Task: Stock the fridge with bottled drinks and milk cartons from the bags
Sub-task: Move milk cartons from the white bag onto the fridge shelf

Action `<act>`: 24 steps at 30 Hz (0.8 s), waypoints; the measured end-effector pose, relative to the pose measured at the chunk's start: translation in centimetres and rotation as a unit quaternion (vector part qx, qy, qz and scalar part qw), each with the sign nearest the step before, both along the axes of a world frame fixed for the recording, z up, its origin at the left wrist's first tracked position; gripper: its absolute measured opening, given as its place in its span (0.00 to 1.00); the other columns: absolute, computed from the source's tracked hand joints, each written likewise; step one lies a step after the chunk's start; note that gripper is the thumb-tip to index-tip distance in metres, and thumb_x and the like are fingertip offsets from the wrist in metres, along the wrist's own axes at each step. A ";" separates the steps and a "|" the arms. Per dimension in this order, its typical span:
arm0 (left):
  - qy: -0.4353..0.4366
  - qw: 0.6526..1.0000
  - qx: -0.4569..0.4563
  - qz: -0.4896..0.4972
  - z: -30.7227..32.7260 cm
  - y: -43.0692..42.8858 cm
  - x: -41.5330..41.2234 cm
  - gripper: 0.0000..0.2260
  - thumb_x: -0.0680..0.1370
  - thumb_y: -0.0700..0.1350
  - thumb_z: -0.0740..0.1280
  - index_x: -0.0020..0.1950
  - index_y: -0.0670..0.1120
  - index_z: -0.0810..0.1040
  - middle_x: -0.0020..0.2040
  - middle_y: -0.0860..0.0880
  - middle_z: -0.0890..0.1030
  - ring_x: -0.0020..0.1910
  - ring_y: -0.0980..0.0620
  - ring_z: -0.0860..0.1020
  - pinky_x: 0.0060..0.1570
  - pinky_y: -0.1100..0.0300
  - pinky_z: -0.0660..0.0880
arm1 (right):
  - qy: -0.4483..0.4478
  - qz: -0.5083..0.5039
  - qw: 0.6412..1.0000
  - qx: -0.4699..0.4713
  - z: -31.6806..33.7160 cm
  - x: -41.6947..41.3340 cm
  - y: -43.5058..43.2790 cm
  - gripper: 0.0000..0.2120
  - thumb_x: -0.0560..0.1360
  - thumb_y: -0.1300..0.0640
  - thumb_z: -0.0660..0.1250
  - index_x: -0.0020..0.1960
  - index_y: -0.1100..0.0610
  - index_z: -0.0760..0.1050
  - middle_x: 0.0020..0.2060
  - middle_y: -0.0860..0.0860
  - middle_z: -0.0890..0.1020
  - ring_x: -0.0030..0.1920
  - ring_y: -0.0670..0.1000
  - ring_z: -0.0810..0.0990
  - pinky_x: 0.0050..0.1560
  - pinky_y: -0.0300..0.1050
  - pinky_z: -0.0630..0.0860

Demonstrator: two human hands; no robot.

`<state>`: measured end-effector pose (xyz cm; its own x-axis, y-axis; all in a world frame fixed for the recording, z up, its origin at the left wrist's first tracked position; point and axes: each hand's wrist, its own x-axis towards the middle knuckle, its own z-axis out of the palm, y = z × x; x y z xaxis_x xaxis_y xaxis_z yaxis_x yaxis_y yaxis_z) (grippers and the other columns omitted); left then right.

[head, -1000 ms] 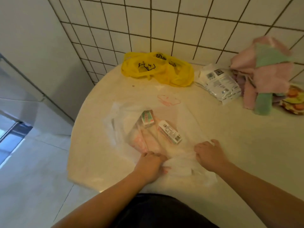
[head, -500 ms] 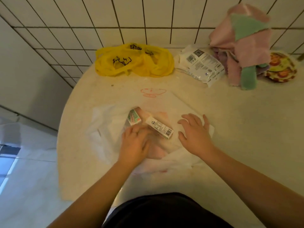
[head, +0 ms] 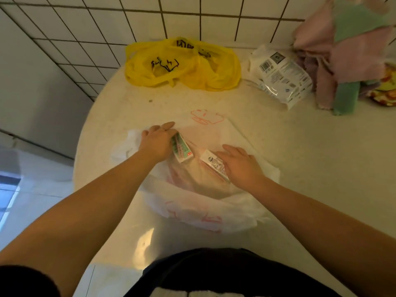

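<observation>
A white plastic bag with red print lies flat on the round table, its mouth toward me. Two small milk cartons lie in it, side by side. My left hand is closed around the far end of the green-labelled carton. My right hand rests flat on the white carton, which has a red stripe, with fingers apart. A crumpled yellow bag lies at the table's far edge by the tiled wall. No fridge is in view.
A white plastic packet lies at the back right. Beside it is a pile of pink and green cloths over a patterned plate. The table's left edge drops to a tiled floor.
Both hands moved from the bag's near edge up to the cartons. The left hand went farther and took hold of the green carton; the right hand slid left onto the white one.
</observation>
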<state>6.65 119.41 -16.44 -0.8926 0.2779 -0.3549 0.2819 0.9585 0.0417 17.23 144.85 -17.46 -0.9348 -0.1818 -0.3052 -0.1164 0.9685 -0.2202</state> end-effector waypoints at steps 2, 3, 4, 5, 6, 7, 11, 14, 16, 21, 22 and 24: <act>-0.006 1.000 -0.002 -0.005 -0.4 0.3 -1.3 0.20 0.82 0.46 0.58 0.75 0.55 0.66 0.80 0.56 0.56 0.73 0.39 0.63 0.65 0.44 0.63 | -0.001 -0.004 1.000 -0.009 -0.6 -0.5 0.3 0.21 0.81 0.56 0.57 0.73 0.43 0.65 0.73 0.46 0.65 0.71 0.54 0.65 0.63 0.54 0.69; -0.012 1.000 0.001 -0.003 -0.6 0.5 -1.9 0.20 0.83 0.47 0.57 0.75 0.55 0.66 0.80 0.56 0.56 0.72 0.39 0.63 0.65 0.44 0.63 | -0.002 -0.017 1.000 -0.016 -0.8 -0.7 0.5 0.19 0.81 0.55 0.56 0.71 0.46 0.68 0.72 0.45 0.67 0.71 0.52 0.66 0.63 0.52 0.69; -0.021 1.000 0.010 0.003 -0.8 0.7 -2.5 0.19 0.83 0.48 0.55 0.75 0.55 0.66 0.80 0.56 0.57 0.72 0.40 0.63 0.65 0.44 0.63 | -0.003 -0.034 0.999 -0.022 -1.1 -0.9 0.8 0.17 0.82 0.53 0.54 0.69 0.49 0.71 0.72 0.45 0.68 0.71 0.51 0.67 0.63 0.51 0.70; -0.033 0.999 0.020 0.012 -1.0 0.8 -3.0 0.19 0.84 0.48 0.53 0.75 0.55 0.66 0.80 0.57 0.57 0.73 0.40 0.63 0.66 0.44 0.62 | -0.009 -0.046 0.999 -0.023 -1.4 -1.0 1.2 0.18 0.82 0.49 0.52 0.67 0.51 0.73 0.71 0.45 0.68 0.71 0.50 0.67 0.63 0.50 0.70; -0.048 0.998 0.033 0.021 -1.3 0.9 -3.4 0.19 0.84 0.49 0.52 0.76 0.55 0.65 0.79 0.57 0.57 0.73 0.41 0.63 0.66 0.45 0.62 | -0.015 -0.051 0.998 -0.023 -1.5 -1.0 1.5 0.22 0.81 0.45 0.48 0.66 0.51 0.73 0.72 0.45 0.68 0.71 0.49 0.67 0.64 0.50 0.69; -0.063 0.996 0.049 0.030 -1.5 0.8 -3.8 0.19 0.84 0.49 0.51 0.76 0.55 0.65 0.79 0.56 0.58 0.73 0.41 0.63 0.67 0.45 0.61 | -0.021 -0.049 0.998 -0.024 -1.6 -1.0 1.7 0.27 0.78 0.42 0.43 0.66 0.51 0.73 0.72 0.44 0.67 0.72 0.48 0.66 0.65 0.50 0.68; -0.091 0.990 0.093 0.054 -1.5 0.2 -4.8 0.18 0.83 0.50 0.55 0.73 0.55 0.69 0.78 0.53 0.62 0.72 0.40 0.63 0.66 0.45 0.62 | -0.024 -0.059 0.998 -0.025 -2.1 -1.0 1.7 0.20 0.81 0.45 0.51 0.67 0.49 0.71 0.73 0.45 0.66 0.73 0.49 0.63 0.68 0.53 0.63; 0.067 0.995 0.069 0.016 -0.2 0.2 -4.1 0.14 0.79 0.49 0.65 0.64 0.50 0.77 0.70 0.47 0.69 0.67 0.38 0.66 0.59 0.44 0.67 | 0.109 -0.047 0.993 -0.027 -1.0 -0.8 0.5 0.19 0.75 0.46 0.59 0.62 0.53 0.75 0.67 0.51 0.73 0.67 0.57 0.71 0.63 0.56 0.67; 0.172 0.981 0.070 -0.058 0.7 0.5 -2.9 0.12 0.74 0.45 0.69 0.56 0.46 0.79 0.63 0.44 0.74 0.60 0.37 0.70 0.53 0.45 0.68 | 0.189 -0.008 0.981 -0.036 -0.2 -0.6 -0.6 0.19 0.71 0.48 0.62 0.59 0.53 0.77 0.61 0.52 0.76 0.60 0.57 0.74 0.57 0.54 0.68; 0.118 0.947 0.106 -0.279 1.2 1.1 0.1 0.19 0.71 0.41 0.70 0.62 0.47 0.79 0.62 0.44 0.77 0.58 0.39 0.73 0.48 0.48 0.71 | 0.093 0.010 0.995 -0.022 0.1 -0.4 -3.9 0.26 0.70 0.46 0.69 0.65 0.54 0.73 0.58 0.53 0.77 0.56 0.59 0.76 0.51 0.53 0.73; 0.077 0.954 0.075 -0.279 1.0 1.1 0.6 0.22 0.73 0.44 0.69 0.68 0.49 0.75 0.67 0.46 0.74 0.63 0.40 0.70 0.52 0.48 0.70 | 0.061 0.005 0.998 -0.010 0.0 -0.4 -4.3 0.28 0.70 0.45 0.69 0.68 0.54 0.71 0.60 0.54 0.76 0.59 0.59 0.75 0.53 0.53 0.73; 0.038 0.962 -0.015 -0.269 0.4 0.9 1.2 0.27 0.75 0.47 0.66 0.74 0.52 0.65 0.74 0.48 0.67 0.69 0.42 0.65 0.59 0.50 0.67 | 0.032 -0.005 0.999 0.016 0.0 -0.4 -5.0 0.31 0.71 0.46 0.68 0.71 0.54 0.66 0.62 0.54 0.75 0.62 0.59 0.74 0.55 0.53 0.71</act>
<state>7.82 120.30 -16.04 -0.6454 0.6985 -0.3091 0.7394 0.6729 -0.0233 16.79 139.89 -17.49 -0.9544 -0.1629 -0.2503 -0.1192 0.9763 -0.1808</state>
